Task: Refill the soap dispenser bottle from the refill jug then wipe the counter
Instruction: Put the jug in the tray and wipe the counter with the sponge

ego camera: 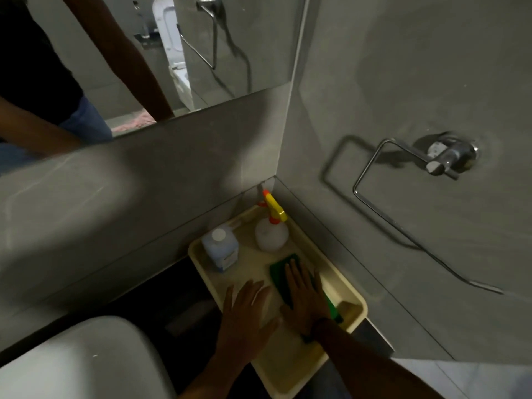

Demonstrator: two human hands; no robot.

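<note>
Nearest to us, the rounded white rim of a basin (72,358) fills the lower left, with our two forearms reaching past it over a cream tray (349,295) set in the corner of a dark counter (161,295). Our right hand (305,295) lies flat, palm down, fingers straight and slightly spread, pressing on a green cloth (280,264) that lies on the tray floor; a dark band sits at that wrist. Our left hand (247,309) lies just beside it, also flat and open, fingers fanned on the bare tray surface, gripping nothing.

Beyond our fingertips, at the far left of the tray, stands the refill jug (220,247), a pale blue squarish container with a white cap on, upright. To its right, in the far corner of the tray, stands a translucent spray bottle (272,234) with a yellow and orange trigger head, also upright, close to the meeting of the two grey walls. The two containers stand apart from each other and from the cloth.

On the right wall we see a chrome towel ring (403,180). Above the counter, a mirror (253,47) reflects an arm, a dark shirt and a toilet. The picture is dim and somewhat blurred.
</note>
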